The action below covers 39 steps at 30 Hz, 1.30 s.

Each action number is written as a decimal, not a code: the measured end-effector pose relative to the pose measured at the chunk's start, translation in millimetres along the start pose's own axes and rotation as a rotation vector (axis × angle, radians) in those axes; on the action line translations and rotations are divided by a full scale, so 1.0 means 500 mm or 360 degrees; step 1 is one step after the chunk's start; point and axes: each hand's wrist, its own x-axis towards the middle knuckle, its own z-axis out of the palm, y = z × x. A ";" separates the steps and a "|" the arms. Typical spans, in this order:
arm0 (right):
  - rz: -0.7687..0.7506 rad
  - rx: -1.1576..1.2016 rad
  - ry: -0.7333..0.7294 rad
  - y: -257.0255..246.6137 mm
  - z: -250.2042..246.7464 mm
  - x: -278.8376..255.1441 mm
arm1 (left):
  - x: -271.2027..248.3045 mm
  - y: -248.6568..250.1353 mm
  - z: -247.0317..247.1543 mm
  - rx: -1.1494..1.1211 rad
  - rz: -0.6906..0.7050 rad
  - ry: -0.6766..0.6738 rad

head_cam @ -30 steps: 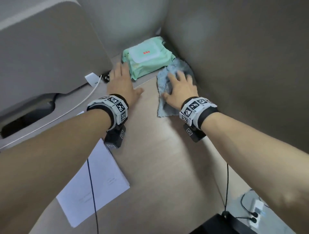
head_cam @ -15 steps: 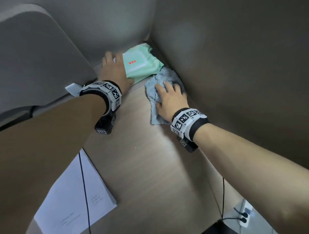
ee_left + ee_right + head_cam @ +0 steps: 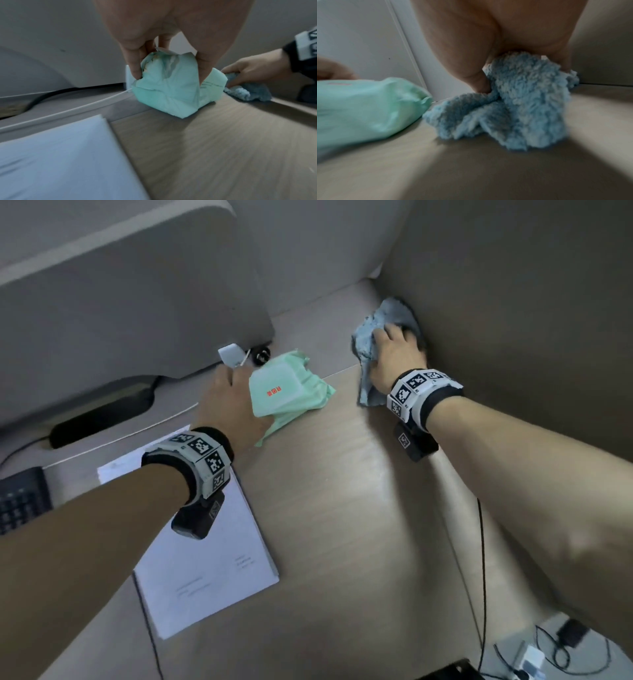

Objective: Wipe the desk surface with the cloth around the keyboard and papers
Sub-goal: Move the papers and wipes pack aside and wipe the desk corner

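Note:
My right hand (image 3: 394,350) grips the bunched blue fleece cloth (image 3: 371,332) against the wooden desk (image 3: 342,508), close to the right partition near the back corner. From the right wrist, the cloth (image 3: 522,108) bulges out under my palm between thumb and fingers. My left hand (image 3: 229,402) holds a mint-green wet-wipe pack (image 3: 287,392) by its left end. Thumb and fingers (image 3: 135,70) pinch that pack (image 3: 168,92), which touches the desk. White papers (image 3: 205,542) lie under my left wrist. A black keyboard (image 3: 20,501) shows at the left edge.
A large grey monitor (image 3: 102,302) and its stand fill the back left, with a white cable (image 3: 68,112) and a white tag (image 3: 231,354) beside it. A beige partition (image 3: 513,302) walls the right side. A power strip with cables (image 3: 531,659) lies below at the bottom right.
My left hand took hold of the wipe pack and pulled it out of the back corner, leftward and nearer. The right hand pushed the cloth farther into the corner by the partition.

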 end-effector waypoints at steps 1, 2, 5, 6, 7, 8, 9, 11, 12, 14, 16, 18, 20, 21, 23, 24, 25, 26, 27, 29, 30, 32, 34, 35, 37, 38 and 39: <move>-0.0035 -0.0035 -0.0063 -0.020 -0.008 0.018 | -0.016 -0.017 -0.004 0.0008 -0.0023 0.0008; -0.0101 -0.0079 -0.0151 -0.046 -0.012 0.034 | -0.030 -0.036 -0.007 0.0018 -0.0052 0.0019; -0.0465 -0.0198 -0.0331 -0.138 0.000 0.037 | -0.053 -0.075 -0.016 0.0017 -0.0127 0.0029; -0.0608 -0.0245 -0.0345 -0.164 0.015 0.020 | -0.055 -0.084 -0.018 0.0027 -0.0147 0.0034; -0.0747 -0.0284 -0.0346 -0.181 0.031 -0.004 | -0.056 -0.093 -0.020 0.0037 -0.0175 0.0039; -0.0855 -0.0309 -0.0337 -0.182 0.046 -0.022 | -0.056 -0.100 -0.021 0.0040 -0.0207 0.0048; -0.0912 -0.0318 -0.0309 -0.167 0.057 -0.029 | -0.056 -0.106 -0.022 0.0033 -0.0240 0.0057; -0.0845 -0.0294 -0.0222 -0.110 0.052 -0.011 | -0.056 -0.115 -0.025 0.0012 -0.0303 0.0062; -0.0712 -0.0261 -0.0165 -0.078 0.042 0.013 | -0.056 -0.118 -0.027 0.0004 -0.0324 0.0056; -0.0344 -0.0167 -0.0061 -0.042 0.017 0.068 | -0.057 -0.124 -0.028 -0.0005 -0.0351 0.0049; -0.0182 -0.0180 -0.0058 -0.072 0.009 0.088 | -0.056 -0.129 -0.024 -0.0005 -0.0358 0.0064; -0.0401 -0.0244 -0.0131 -0.142 0.024 0.058 | -0.058 -0.131 -0.021 -0.0029 -0.0376 0.0074; -0.0722 -0.0277 -0.0233 -0.182 0.052 0.005 | -0.058 -0.128 -0.021 -0.0062 -0.0405 0.0074; -0.0823 -0.0281 -0.0261 -0.176 0.061 -0.018 | -0.059 -0.126 -0.022 -0.0062 -0.0407 0.0067; -0.0852 -0.0231 -0.0224 -0.120 0.056 -0.024 | -0.062 -0.122 -0.025 -0.0046 -0.0373 0.0047; -0.0763 -0.0205 -0.0188 -0.085 0.045 -0.007 | -0.064 -0.121 -0.027 -0.0038 -0.0352 0.0036; -0.0598 -0.0184 -0.0159 -0.052 0.029 0.014 | -0.068 -0.118 -0.029 -0.0036 -0.0330 0.0017; -0.0400 -0.0176 -0.0144 -0.030 0.012 0.035 | -0.073 -0.116 -0.029 -0.0038 -0.0313 -0.0003; -0.0244 -0.0172 -0.0145 -0.023 0.000 0.052 | -0.077 -0.111 -0.030 -0.0039 -0.0297 -0.0013; -0.0180 -0.0222 -0.0189 -0.053 -0.004 0.052 | -0.083 -0.101 -0.028 -0.0060 -0.0285 -0.0026; -0.0273 -0.0256 -0.0228 -0.076 0.002 0.035 | -0.083 -0.095 -0.028 -0.0084 -0.0284 -0.0017; -0.0498 -0.0238 -0.0285 -0.096 0.020 -0.027 | -0.076 -0.084 -0.029 -0.0128 -0.0289 0.0000; -0.0544 -0.0161 -0.0303 -0.068 0.040 -0.094 | -0.066 -0.070 -0.031 -0.0127 -0.0281 -0.0007; -0.0500 -0.0122 -0.0288 -0.044 0.046 -0.117 | -0.059 -0.060 -0.035 -0.0120 -0.0255 0.0000; -0.0412 -0.0081 -0.0227 0.001 0.046 -0.140 | -0.042 -0.035 -0.037 -0.0113 -0.0208 0.0021; -0.0376 -0.0087 -0.0194 0.020 0.039 -0.146 | -0.030 -0.019 -0.034 -0.0109 -0.0181 0.0026; -0.0344 -0.0111 -0.0171 0.031 0.031 -0.147 | -0.017 -0.005 -0.032 -0.0107 -0.0157 0.0028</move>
